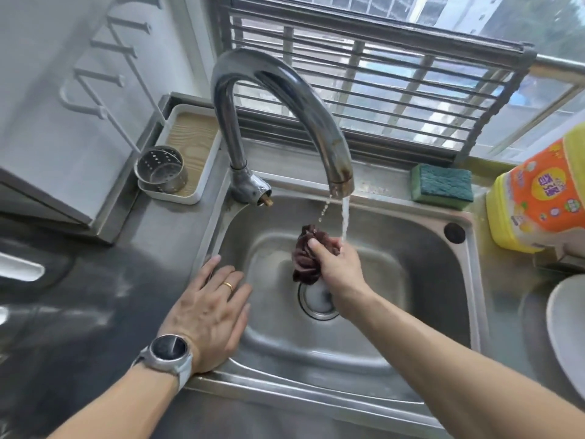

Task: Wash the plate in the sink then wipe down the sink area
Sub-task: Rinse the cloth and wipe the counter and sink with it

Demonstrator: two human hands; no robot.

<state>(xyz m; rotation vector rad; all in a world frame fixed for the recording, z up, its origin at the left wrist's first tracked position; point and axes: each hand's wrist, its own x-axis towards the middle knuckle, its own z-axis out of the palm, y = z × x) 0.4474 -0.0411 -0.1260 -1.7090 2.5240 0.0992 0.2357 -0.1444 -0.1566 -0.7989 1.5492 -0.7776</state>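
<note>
My right hand (340,270) is shut on a bunched dark brown cloth (306,258), holding it over the drain (316,299) of the steel sink (411,280). Water runs from the curved chrome faucet (285,99) and falls just right of the cloth onto my hand. My left hand (210,312), with a ring and a wristwatch, lies flat with spread fingers on the sink's left rim and holds nothing. A white plate (566,337) lies on the counter at the right edge, partly cut off by the frame.
A green sponge (441,185) lies on the back rim. A yellow and orange detergent bottle (538,198) stands at the right. A white tray (202,182) with a perforated metal cup (160,169) sits at the back left. Window bars rise behind the faucet.
</note>
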